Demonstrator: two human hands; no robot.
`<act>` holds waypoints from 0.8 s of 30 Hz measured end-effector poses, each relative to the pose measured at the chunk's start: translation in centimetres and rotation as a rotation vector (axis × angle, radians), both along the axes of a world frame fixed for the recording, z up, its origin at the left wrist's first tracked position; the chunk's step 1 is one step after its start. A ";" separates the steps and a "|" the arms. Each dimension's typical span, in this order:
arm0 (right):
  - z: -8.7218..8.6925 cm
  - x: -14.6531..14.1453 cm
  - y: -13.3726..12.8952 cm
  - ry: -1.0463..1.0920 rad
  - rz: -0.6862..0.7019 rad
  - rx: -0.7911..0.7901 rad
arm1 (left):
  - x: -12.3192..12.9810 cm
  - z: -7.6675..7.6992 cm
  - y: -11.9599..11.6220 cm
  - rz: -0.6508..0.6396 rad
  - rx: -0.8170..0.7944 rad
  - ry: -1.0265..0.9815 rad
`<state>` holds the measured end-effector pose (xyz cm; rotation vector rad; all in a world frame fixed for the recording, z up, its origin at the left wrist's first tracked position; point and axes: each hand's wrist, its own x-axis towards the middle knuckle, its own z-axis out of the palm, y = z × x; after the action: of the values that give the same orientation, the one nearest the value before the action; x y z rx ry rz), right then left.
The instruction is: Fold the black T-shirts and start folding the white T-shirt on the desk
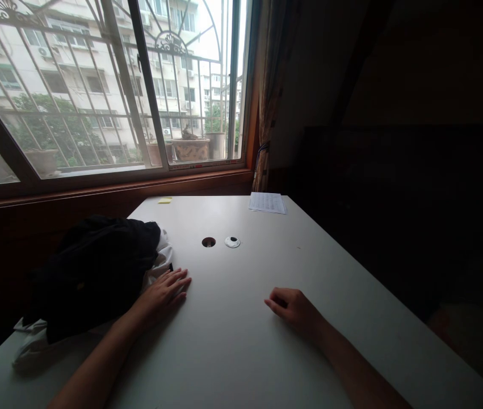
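The black cloth [100, 272] lay heaped over white fabric [165, 250] on the left of the table [232, 346]; just beside it, the left hand [164, 291] had fingers extended, slightly apart. The right hand [294, 308], well apart, had fingers curled together.

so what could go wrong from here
The dark cloth heap lies along the left side of the table, so a nudge from the left hand beside it might send part of it over the edge. Something small could drop into the open round hole in the tabletop. The loose papers near the far edge might slip off if pushed.
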<state>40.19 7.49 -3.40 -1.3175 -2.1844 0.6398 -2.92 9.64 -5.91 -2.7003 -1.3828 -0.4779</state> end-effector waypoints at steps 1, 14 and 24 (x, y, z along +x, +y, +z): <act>0.0 0.0 0.0 -0.001 -0.001 0.001 | 0.0 0.0 0.0 -0.002 0.001 -0.001; -0.3 0.3 0.3 -0.008 -0.019 0.029 | 0.1 -0.3 -0.2 0.003 -0.008 -0.002; 0.1 0.7 0.8 -0.014 -0.018 0.138 | 3.0 0.7 -2.1 -0.068 -0.103 0.058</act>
<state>40.89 8.34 -3.35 -1.2719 -2.1830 0.4654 0.11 7.56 -5.21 -2.8262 -1.3401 -0.3386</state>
